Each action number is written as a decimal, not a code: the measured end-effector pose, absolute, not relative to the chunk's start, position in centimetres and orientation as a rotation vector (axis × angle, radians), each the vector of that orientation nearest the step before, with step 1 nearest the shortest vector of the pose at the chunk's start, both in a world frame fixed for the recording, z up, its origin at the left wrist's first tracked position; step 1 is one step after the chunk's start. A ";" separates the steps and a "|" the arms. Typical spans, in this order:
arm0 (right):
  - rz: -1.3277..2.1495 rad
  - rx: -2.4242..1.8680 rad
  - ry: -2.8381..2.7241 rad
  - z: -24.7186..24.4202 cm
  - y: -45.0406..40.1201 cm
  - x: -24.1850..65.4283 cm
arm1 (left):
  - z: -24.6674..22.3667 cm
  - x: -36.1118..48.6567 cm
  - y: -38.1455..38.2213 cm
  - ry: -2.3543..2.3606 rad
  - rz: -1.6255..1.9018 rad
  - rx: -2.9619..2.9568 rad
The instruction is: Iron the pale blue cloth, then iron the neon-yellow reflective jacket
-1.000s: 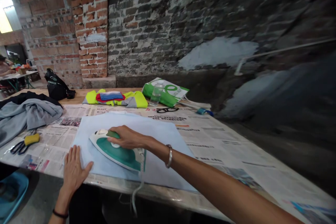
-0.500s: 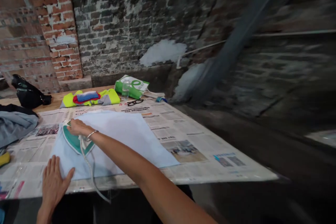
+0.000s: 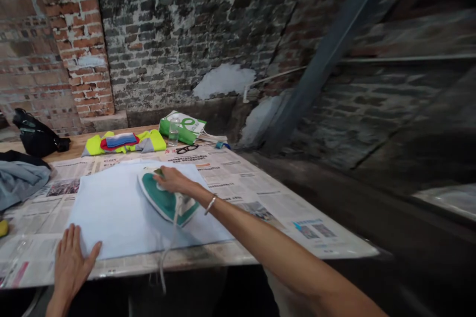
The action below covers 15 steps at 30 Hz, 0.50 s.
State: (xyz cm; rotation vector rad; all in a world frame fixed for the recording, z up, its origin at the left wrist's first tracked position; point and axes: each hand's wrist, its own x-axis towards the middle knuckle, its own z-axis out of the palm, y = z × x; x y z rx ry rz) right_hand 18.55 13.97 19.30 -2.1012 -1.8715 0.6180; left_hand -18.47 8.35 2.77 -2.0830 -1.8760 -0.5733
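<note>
A light blue cloth lies spread flat over newspaper on the table. My right hand grips the handle of a green and white clothes iron, which rests on the right half of the cloth with its tip pointing away to the left. From the iron's heel a pale cord hangs over the table's front edge. My left hand lies flat, thumb spread, at the cloth's near left corner, with fingertips at its edge.
Newspaper covers the table. At the back are a folded yellow garment, a clear cup, a green and white bag and glasses. Grey clothing and a black bag sit at left.
The iron, held in my right hand, has slid from the left side of the cloth to its right half. My left hand stays at the near left corner.
</note>
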 end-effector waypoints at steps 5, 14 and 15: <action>0.550 -2.328 -1.597 18.6 13.7 26.4 | 3.0 -18.7 8.4 -1.865 -0.575 -2.087; 0.466 -2.374 -1.387 16.6 10.5 34.4 | 3.2 -19.2 8.8 -1.862 -0.599 -2.125; 0.477 -2.328 -1.393 16.4 10.1 34.7 | 3.3 -19.3 8.9 -1.881 -0.592 -2.132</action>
